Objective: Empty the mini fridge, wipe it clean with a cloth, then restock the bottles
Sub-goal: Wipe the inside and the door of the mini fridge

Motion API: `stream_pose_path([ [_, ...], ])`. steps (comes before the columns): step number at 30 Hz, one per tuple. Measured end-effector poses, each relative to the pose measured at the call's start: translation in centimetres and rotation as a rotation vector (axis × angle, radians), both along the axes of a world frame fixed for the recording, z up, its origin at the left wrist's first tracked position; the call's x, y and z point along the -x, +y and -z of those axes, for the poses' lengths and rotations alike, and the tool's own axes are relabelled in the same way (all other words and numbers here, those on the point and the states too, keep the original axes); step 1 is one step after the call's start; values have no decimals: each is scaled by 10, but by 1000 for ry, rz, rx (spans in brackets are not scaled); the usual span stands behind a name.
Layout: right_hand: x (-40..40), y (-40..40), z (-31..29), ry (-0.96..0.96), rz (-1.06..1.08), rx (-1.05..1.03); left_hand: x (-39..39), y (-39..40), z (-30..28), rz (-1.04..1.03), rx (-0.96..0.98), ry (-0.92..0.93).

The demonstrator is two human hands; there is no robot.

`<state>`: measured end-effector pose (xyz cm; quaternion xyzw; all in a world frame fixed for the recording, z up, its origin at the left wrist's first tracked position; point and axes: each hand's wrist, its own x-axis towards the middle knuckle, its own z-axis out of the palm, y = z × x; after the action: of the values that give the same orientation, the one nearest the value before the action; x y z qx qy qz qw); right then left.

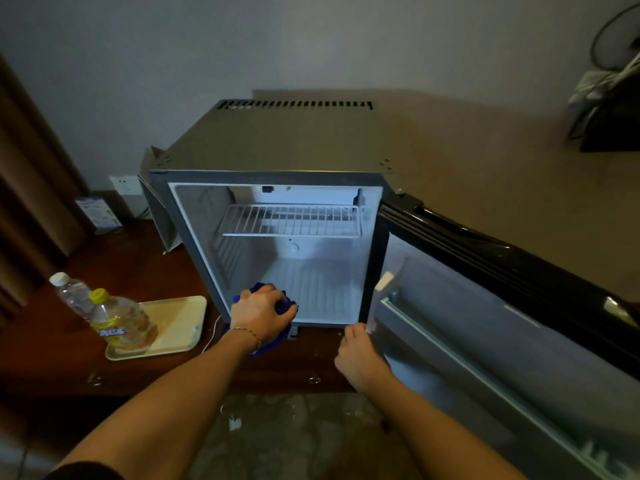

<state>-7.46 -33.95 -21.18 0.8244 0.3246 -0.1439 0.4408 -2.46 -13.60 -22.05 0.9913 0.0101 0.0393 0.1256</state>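
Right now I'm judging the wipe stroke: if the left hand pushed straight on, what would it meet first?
Probably nothing soon: the left hand, gripping the blue cloth, faces bare fridge floor; the back wall comes first, though depth is unclear.

Cream tray (180,327) on dark wooden desk (145,268)

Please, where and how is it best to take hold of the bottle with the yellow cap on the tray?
Probably grip the clear plastic bottle with the yellow cap around its narrow neck, coming from above-right. It stands upright on the cream tray, and the white-capped clear bottle crowds its left side.

Left hand (261,311) gripping blue cloth (284,304) at fridge (277,147) floor, right hand (358,356) on door (485,306)
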Motion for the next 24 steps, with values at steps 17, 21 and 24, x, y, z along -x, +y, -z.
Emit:
stream_pose_path([
  [17, -13, 8, 8, -30, 393, -791, -7, 3, -2, -20, -13, 45],
  [21, -18, 12, 5, -46, 471, -884, -12, 13, -1, -28, -23, 36],
  [24, -21, 14, 7, -53, 531, -911, -16, 16, 1, -27, -29, 19],
])
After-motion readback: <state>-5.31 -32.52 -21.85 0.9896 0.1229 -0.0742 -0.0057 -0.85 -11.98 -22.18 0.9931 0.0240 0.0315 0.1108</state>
